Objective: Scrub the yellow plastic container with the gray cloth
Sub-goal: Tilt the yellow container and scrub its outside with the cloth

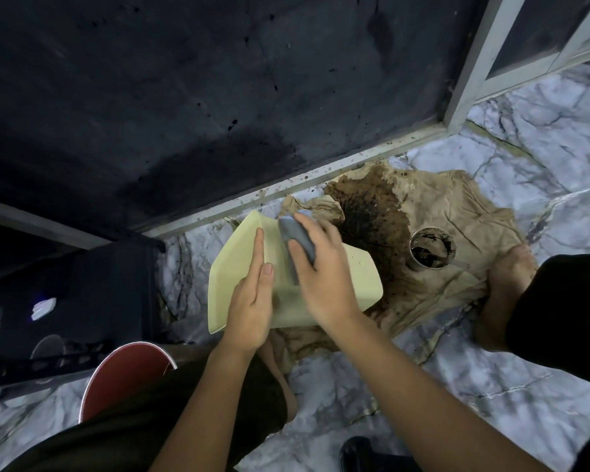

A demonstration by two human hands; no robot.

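1 marbled floor point(423, 386). 1 stained brown paper sheet point(457, 212) spread on floor. 1 red bucket point(123, 376) lower left. 1 yellow plastic container point(232, 267) held tilted above paper. 2 hands: left hand point(252, 301) flat against container, grip apart; right hand point(324, 274) grip clamped on 1 gray cloth point(297, 236), pressed onto container. 1 small round tin point(431, 248), dark contents, on paper.
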